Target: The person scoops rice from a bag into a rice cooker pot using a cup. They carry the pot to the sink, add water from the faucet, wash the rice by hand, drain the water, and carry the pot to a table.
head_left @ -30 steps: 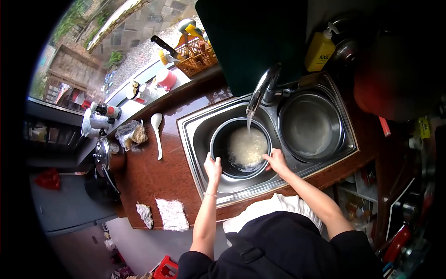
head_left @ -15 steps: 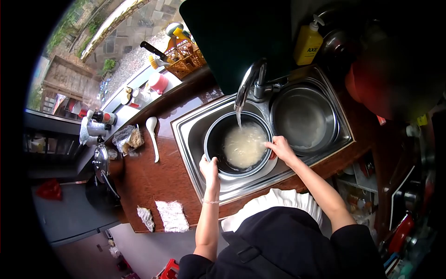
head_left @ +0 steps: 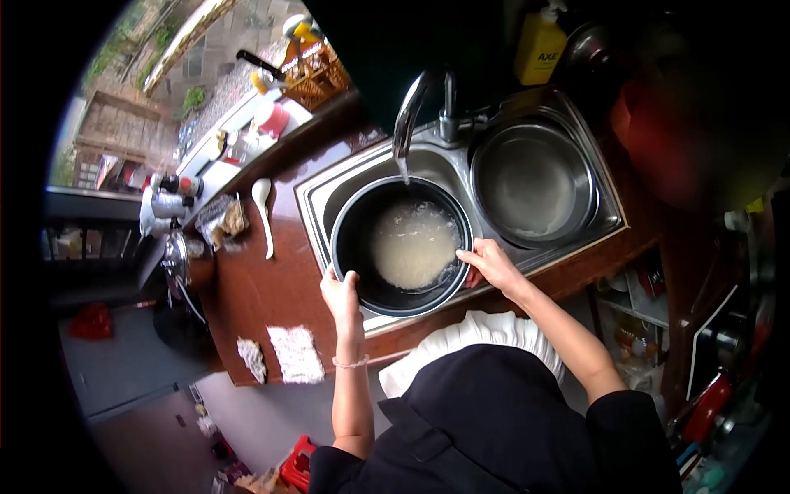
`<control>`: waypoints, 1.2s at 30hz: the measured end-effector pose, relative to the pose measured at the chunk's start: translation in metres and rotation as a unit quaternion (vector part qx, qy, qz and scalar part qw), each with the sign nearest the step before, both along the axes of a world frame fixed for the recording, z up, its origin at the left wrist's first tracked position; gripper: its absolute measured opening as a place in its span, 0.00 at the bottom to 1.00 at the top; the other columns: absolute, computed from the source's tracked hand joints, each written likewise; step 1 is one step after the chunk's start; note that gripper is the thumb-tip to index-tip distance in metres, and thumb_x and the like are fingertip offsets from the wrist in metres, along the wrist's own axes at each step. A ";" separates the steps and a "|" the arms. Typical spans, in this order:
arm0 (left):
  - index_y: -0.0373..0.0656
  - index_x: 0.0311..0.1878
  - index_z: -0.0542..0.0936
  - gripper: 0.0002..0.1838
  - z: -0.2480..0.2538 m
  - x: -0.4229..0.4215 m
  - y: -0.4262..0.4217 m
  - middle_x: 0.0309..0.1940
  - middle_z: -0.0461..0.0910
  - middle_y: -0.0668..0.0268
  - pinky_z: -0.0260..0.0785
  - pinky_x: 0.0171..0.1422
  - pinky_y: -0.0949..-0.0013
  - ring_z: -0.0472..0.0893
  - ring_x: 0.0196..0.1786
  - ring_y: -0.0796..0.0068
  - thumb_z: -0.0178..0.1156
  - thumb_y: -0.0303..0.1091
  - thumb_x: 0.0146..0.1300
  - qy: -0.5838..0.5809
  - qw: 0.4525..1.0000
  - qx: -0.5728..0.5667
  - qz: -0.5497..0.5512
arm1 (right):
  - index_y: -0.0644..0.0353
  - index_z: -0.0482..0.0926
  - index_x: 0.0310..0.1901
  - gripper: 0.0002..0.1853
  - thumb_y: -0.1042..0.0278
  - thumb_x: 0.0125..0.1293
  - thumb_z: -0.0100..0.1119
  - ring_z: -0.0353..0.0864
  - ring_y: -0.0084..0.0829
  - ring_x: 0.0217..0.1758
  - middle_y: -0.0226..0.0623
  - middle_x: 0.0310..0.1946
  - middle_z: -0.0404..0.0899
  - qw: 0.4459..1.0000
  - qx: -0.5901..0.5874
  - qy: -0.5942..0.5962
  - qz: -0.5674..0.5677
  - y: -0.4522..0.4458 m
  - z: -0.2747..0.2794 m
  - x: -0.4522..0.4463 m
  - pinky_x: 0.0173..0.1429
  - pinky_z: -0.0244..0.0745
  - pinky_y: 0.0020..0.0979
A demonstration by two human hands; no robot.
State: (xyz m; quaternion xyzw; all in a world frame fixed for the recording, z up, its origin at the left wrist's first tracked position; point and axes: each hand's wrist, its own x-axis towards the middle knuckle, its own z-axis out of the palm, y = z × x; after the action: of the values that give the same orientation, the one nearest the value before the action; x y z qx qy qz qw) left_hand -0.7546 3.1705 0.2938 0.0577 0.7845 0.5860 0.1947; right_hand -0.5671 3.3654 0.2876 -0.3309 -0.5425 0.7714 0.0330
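A round dark pot (head_left: 354,239) is held up over the left sink basin (head_left: 317,202), with cloudy water and pale grains (head_left: 414,247) inside. My left hand (head_left: 341,298) grips its left rim, thumb on top. On the right rim, my right hand (head_left: 487,262) is closed with the thumb at the edge. The faucet (head_left: 408,123) stands just beyond the pot, its spout close to the far rim, with a little water at its tip. A wide metal pan (head_left: 533,181) holding cloudy water sits in the right basin.
A white spoon (head_left: 263,216), a plastic bag (head_left: 220,221) and white cloths (head_left: 295,354) lie on the brown counter (head_left: 247,296). A basket of utensils (head_left: 317,78) stands by the window. Behind the sink is a yellow bottle (head_left: 540,51); at left, a dark cooker (head_left: 177,317).
Both hands have brought the pot nearer to my body and raised it, so it looks larger. The stream from the faucet has shrunk to a short trickle. The whole view has shifted slightly.
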 end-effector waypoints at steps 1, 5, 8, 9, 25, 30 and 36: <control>0.30 0.37 0.75 0.13 0.001 0.002 -0.010 0.27 0.76 0.68 0.65 0.36 0.79 0.72 0.29 0.83 0.49 0.17 0.44 0.009 1.000 0.000 0.005 | 0.65 0.70 0.28 0.12 0.64 0.62 0.54 0.75 0.20 0.17 0.33 0.17 0.74 1.000 -0.014 0.002 0.015 -0.005 0.004 0.002 0.20 0.72 0.20; 0.31 0.36 0.74 0.12 0.024 0.019 -0.040 0.28 0.76 0.67 0.65 0.39 0.79 0.72 0.30 0.82 0.49 0.17 0.44 -0.010 0.999 -0.011 0.045 | 0.63 0.71 0.28 0.11 0.64 0.63 0.53 0.75 0.19 0.19 0.33 0.18 0.76 0.994 -0.058 -0.006 0.090 -0.023 0.010 0.009 0.23 0.72 0.19; 0.31 0.36 0.75 0.13 0.033 0.038 -0.062 0.29 0.77 0.67 0.65 0.41 0.79 0.73 0.31 0.82 0.49 0.17 0.44 -0.016 0.996 -0.028 0.083 | 0.64 0.72 0.28 0.11 0.64 0.63 0.54 0.75 0.19 0.19 0.31 0.17 0.75 0.987 -0.075 -0.025 0.143 -0.034 0.010 0.013 0.24 0.71 0.19; 0.31 0.36 0.75 0.13 0.034 0.044 -0.070 0.29 0.77 0.67 0.65 0.41 0.79 0.73 0.31 0.82 0.49 0.17 0.44 -0.021 0.995 -0.039 0.093 | 0.64 0.73 0.28 0.11 0.64 0.63 0.54 0.75 0.19 0.19 0.31 0.17 0.75 0.983 -0.083 -0.038 0.160 -0.036 0.013 0.012 0.24 0.71 0.19; 0.31 0.37 0.76 0.14 0.036 0.074 -0.123 0.28 0.78 0.67 0.67 0.41 0.78 0.74 0.31 0.82 0.50 0.19 0.43 -0.062 0.976 -0.142 0.153 | 0.63 0.74 0.30 0.14 0.59 0.63 0.53 0.75 0.22 0.20 0.32 0.18 0.74 0.942 -0.126 -0.095 0.297 -0.060 -0.007 0.014 0.27 0.75 0.24; 0.30 0.39 0.76 0.16 0.035 0.063 -0.124 0.28 0.79 0.65 0.67 0.42 0.77 0.74 0.31 0.81 0.50 0.22 0.44 -0.042 0.969 -0.216 0.112 | 0.62 0.65 0.52 0.24 0.53 0.62 0.53 0.68 0.31 0.54 0.40 0.49 0.69 0.928 0.339 -0.076 -0.131 0.091 -0.040 -0.040 0.58 0.61 0.30; 0.30 0.38 0.77 0.15 0.036 0.055 -0.118 0.26 0.79 0.61 0.68 0.42 0.75 0.76 0.30 0.80 0.51 0.23 0.44 -0.023 0.967 -0.244 0.071 | 0.69 0.58 0.61 0.33 0.47 0.66 0.43 0.57 0.37 0.66 0.48 0.62 0.60 0.942 0.189 -0.018 -0.277 0.246 -0.082 -0.104 0.67 0.48 0.30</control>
State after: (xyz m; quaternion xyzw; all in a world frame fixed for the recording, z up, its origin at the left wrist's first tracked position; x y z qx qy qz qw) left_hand -0.6996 3.0524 0.3298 -0.0610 0.9012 0.3899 0.1790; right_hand -0.6707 3.6114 0.2058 -0.4701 -0.5659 0.6084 0.2977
